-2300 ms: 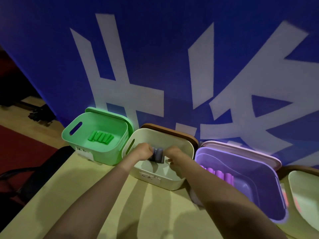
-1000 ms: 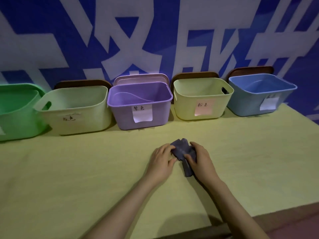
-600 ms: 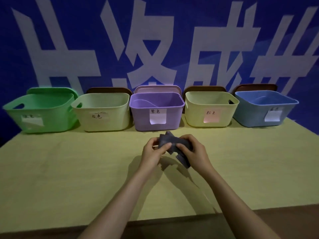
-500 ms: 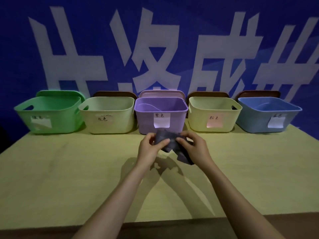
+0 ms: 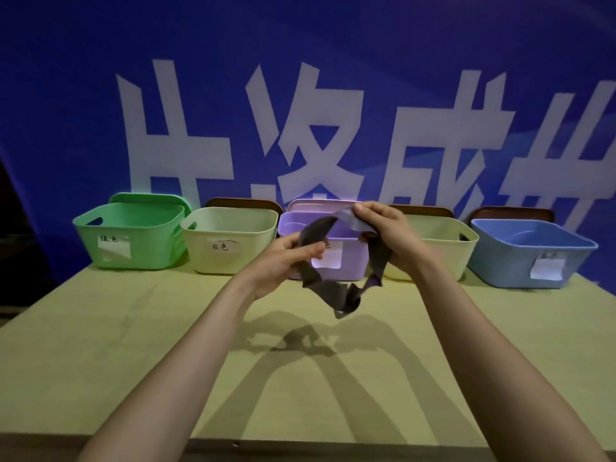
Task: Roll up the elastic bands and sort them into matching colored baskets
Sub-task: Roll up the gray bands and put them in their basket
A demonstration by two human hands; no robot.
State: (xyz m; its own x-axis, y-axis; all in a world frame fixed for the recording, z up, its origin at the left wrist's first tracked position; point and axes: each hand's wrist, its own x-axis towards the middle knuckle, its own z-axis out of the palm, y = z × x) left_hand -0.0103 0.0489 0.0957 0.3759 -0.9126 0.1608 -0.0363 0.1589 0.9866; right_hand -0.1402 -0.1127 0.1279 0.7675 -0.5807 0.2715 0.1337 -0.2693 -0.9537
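Observation:
A dark grey elastic band [image 5: 333, 291] hangs as a twisted open loop above the table, held up in front of the purple basket [image 5: 346, 258]. My left hand [image 5: 286, 258] pinches its left side. My right hand [image 5: 390, 235] grips its upper right end, a little higher. Along the table's back edge stands a row of baskets: green [image 5: 133, 238], cream labelled grey [image 5: 230, 241], purple, cream [image 5: 443, 248] partly hidden by my right hand, and blue [image 5: 530, 251]. What lies inside the baskets is hidden from this angle.
The yellow-green table [image 5: 133, 345] stretches from the baskets to its near edge at the bottom. Lids lean behind each basket against a blue banner [image 5: 300, 78] with large white characters. A dark gap opens at the far left.
Both hands have lifted the grey band from near the tabletop up to basket height and pulled it apart, so the bunched band now hangs open as a loop.

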